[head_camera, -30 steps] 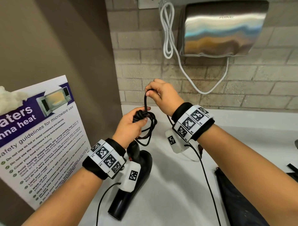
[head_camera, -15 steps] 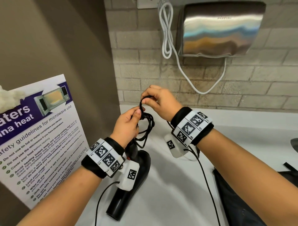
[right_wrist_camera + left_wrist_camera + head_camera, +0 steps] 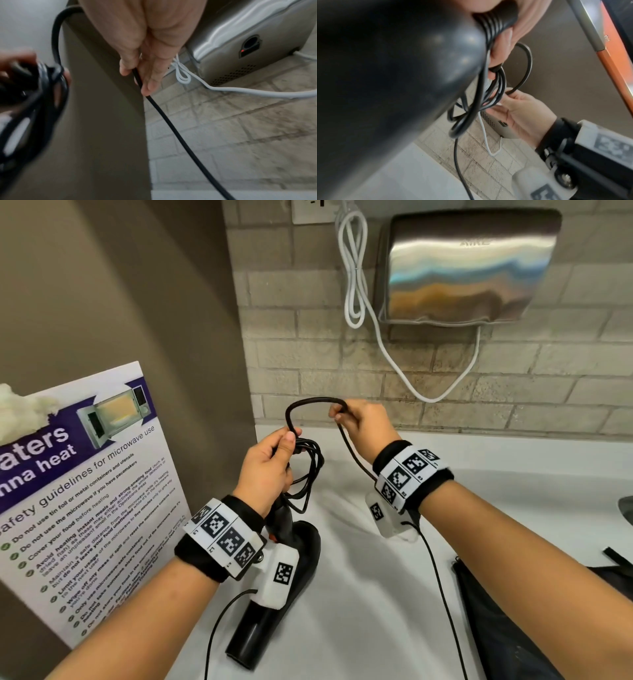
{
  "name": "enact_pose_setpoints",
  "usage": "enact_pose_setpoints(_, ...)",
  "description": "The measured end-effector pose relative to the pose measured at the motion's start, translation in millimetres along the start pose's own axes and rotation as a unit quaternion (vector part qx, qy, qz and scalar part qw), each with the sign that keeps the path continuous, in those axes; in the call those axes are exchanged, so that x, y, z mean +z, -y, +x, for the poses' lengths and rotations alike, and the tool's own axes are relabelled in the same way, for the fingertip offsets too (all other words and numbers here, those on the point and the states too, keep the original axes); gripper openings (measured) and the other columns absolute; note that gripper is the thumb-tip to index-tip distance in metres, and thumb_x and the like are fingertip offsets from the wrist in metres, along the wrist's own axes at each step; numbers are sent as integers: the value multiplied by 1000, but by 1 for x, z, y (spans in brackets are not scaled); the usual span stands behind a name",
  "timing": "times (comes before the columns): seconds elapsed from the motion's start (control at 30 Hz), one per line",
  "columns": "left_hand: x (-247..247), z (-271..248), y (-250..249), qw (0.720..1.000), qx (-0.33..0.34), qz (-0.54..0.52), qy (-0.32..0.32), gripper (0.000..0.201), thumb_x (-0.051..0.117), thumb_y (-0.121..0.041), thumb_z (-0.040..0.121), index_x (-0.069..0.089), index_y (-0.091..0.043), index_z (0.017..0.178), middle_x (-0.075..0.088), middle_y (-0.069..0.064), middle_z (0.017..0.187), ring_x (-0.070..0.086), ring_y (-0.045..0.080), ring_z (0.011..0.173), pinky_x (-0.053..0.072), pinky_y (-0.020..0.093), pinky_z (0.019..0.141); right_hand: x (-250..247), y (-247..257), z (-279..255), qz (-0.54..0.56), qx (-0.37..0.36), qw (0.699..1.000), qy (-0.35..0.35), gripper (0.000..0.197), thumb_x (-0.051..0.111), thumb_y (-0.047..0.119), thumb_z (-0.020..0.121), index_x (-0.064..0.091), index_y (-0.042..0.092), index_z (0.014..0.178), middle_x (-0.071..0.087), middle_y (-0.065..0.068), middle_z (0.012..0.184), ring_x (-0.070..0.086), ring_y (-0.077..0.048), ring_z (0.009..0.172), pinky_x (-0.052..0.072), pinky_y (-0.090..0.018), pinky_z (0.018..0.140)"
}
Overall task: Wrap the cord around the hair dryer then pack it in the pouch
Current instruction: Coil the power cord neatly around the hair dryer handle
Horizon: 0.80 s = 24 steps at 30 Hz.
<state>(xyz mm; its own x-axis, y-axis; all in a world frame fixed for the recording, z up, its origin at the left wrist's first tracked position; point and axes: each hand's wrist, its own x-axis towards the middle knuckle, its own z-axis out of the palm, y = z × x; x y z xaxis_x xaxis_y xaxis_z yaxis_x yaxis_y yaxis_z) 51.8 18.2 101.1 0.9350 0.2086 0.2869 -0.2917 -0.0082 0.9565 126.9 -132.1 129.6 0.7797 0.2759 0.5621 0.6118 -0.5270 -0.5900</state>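
Note:
A black hair dryer hangs nozzle-down over the white counter, held by its handle in my left hand. That hand also grips several loops of the black cord against the handle top; the left wrist view shows the coils under my fingers. My right hand pinches a loose stretch of cord to the right, and an arc of it spans between both hands. The rest of the cord trails down past my right wrist. A dark pouch lies on the counter at lower right.
A steel hand dryer with a white cable hangs on the brick wall behind. A microwave safety poster leans against the brown wall on the left. The white counter stretches between the dryer and the pouch.
My right hand has moved right and away from the left, drawing out a wider arc of cord between them. The left hand keeps its hold on the coils and handle.

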Motion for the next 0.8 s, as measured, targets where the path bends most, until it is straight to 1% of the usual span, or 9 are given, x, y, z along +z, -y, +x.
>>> enact_pose_setpoints(0.07, 0, 0, -1, 1000, -1, -6, -6, 18, 41, -21, 97, 59, -20, 98, 57, -9, 58, 27, 4, 28, 20, 16, 34, -1, 11, 2, 67, -1, 998, -13, 17, 50, -2, 87, 66, 2, 93, 60, -2, 84, 56, -14, 84, 42, -16, 78)
enact_pose_setpoints(0.17, -2, 0, -1, 1000, -5, -10, -15, 18, 41, -21, 96, 59, -20, 99, 59, -9, 57, 28, 4, 28, 21, 16, 33, 0, 8, -3, 130, 34, 991, 23, 26, 53, -1, 87, 60, 4, 111, 63, -5, 101, 61, -20, 96, 47, -29, 93)
enact_pose_setpoints(0.27, -2, 0, -1, 1000, -10, -14, -19, 19, 42, -22, 96, 59, -18, 103, 61, -12, 52, 27, 3, 29, 22, 16, 33, 3, -22, -15, -6, 127, 986, 105, 59, 60, 11, 85, 35, 14, 138, 46, -10, 136, 53, -24, 116, 44, -35, 101)
enact_pose_setpoints(0.37, -2, -1, -3, 1000, -13, -8, -11, 21, 41, -24, 97, 58, -16, 107, 59, -15, 48, 26, 3, 29, 21, 17, 34, 10, -62, -35, -203, 237, 918, 245, 68, 61, 27, 86, 25, 12, 142, 32, -15, 146, 41, -29, 128, 35, -34, 104)
enact_pose_setpoints(0.43, 0, -2, -3, 1000, -15, -11, -2, 21, 41, -24, 97, 58, -15, 107, 59, -14, 47, 25, 2, 29, 20, 17, 34, 21, -86, -51, -281, 261, 844, 374, 63, 57, 36, 87, 35, 9, 138, 38, -12, 144, 39, -28, 131, 34, -35, 108)
enact_pose_setpoints(0.5, 1, -3, -4, 1000, -17, -14, 3, 23, 41, -24, 97, 58, -14, 108, 59, -14, 47, 24, 2, 29, 20, 17, 34, 32, -104, -66, -308, 267, 804, 434, 53, 57, 36, 86, 46, 11, 131, 48, -9, 137, 48, -27, 124, 39, -35, 105)
enact_pose_setpoints(0.63, 2, -3, -3, 1000, -16, -9, 4, 21, 42, -25, 96, 59, -16, 105, 62, -15, 53, 26, 3, 29, 20, 17, 33, 44, -121, -78, -283, 301, 813, 410, 40, 51, 17, 90, 48, 13, 130, 54, -8, 127, 54, -24, 114, 42, -28, 94)
enact_pose_setpoints(0.73, 1, -2, -2, 1000, -17, -5, 7, 21, 41, -25, 97, 59, -17, 105, 62, -16, 53, 26, 4, 29, 20, 17, 34, 46, -119, -74, -281, 340, 820, 366, 40, 40, 17, 95, 41, 3, 132, 59, -14, 99, 53, -22, 83, 43, -27, 69)
enact_pose_setpoints(0.8, 0, 0, -1, 1000, -16, -3, 9, 21, 40, -25, 97, 60, -19, 100, 60, -14, 52, 25, 4, 29, 19, 18, 35, 44, -122, -69, -223, 356, 860, 291, 35, 39, 17, 96, 48, -2, 123, 60, -19, 107, 56, -26, 89, 44, -30, 75)
